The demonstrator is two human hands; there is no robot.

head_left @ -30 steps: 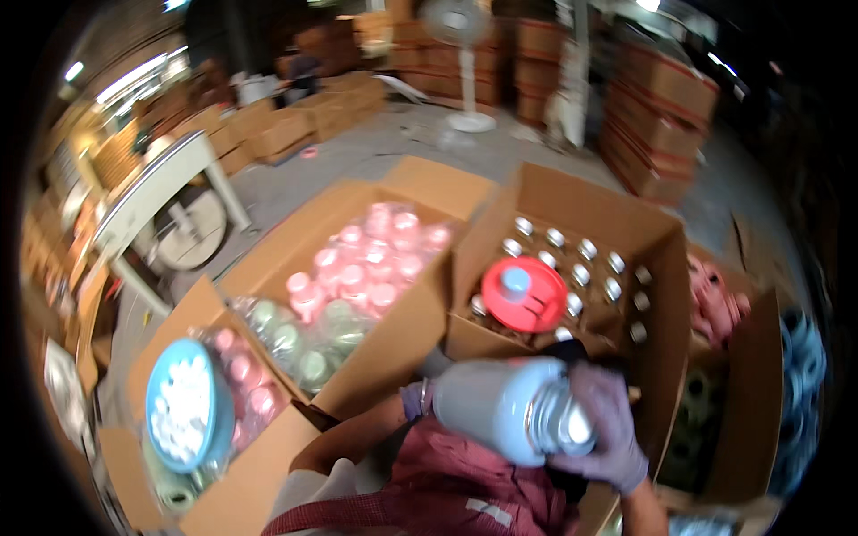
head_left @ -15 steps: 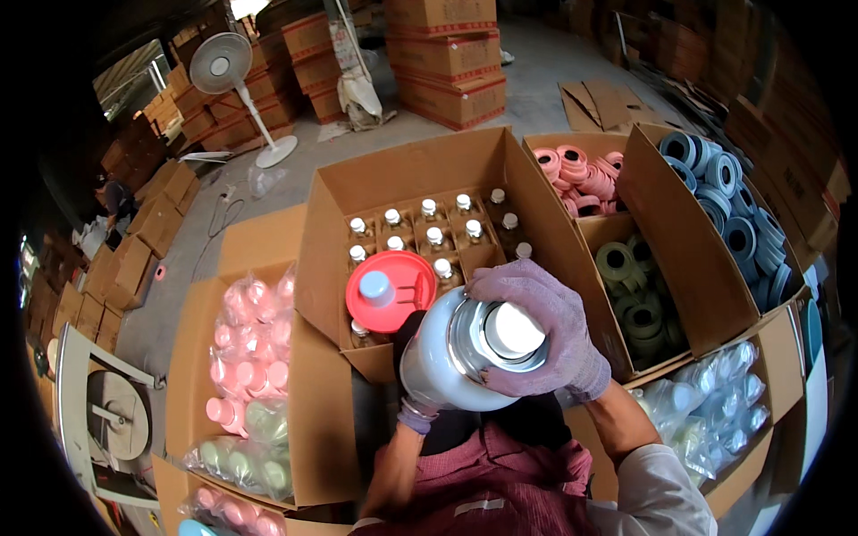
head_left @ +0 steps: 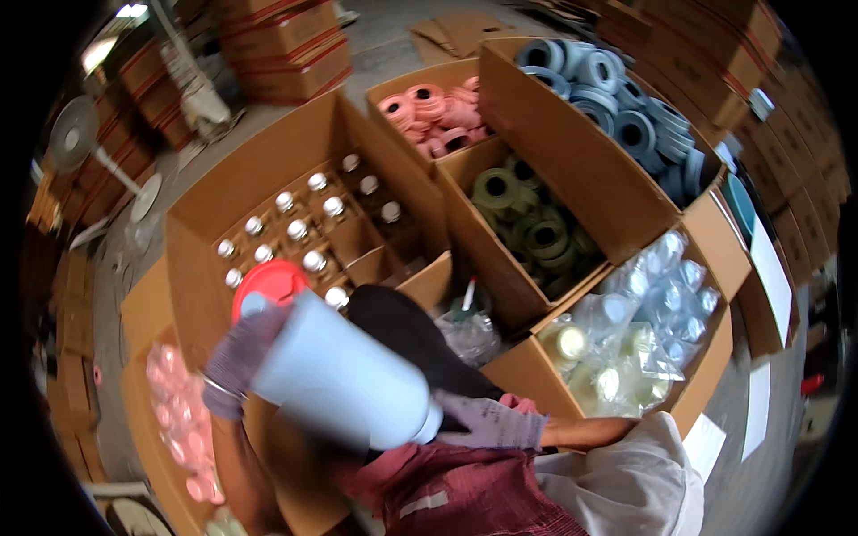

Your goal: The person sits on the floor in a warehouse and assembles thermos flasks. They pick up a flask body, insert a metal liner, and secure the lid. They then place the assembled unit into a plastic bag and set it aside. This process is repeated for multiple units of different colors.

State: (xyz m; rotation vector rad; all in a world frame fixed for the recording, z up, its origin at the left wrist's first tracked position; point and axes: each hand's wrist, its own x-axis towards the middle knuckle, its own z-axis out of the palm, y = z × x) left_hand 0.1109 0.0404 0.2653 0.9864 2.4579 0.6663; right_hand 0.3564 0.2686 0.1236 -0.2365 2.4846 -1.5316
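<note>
As two hands grip: one white jug.

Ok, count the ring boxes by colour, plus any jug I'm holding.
pink ring box: 1
blue ring box: 1
green ring box: 1
white jug: 1
Total: 4

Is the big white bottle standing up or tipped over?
Tipped. The white bottle lies slanted between the left hand and right hand, its base up-left.
</note>
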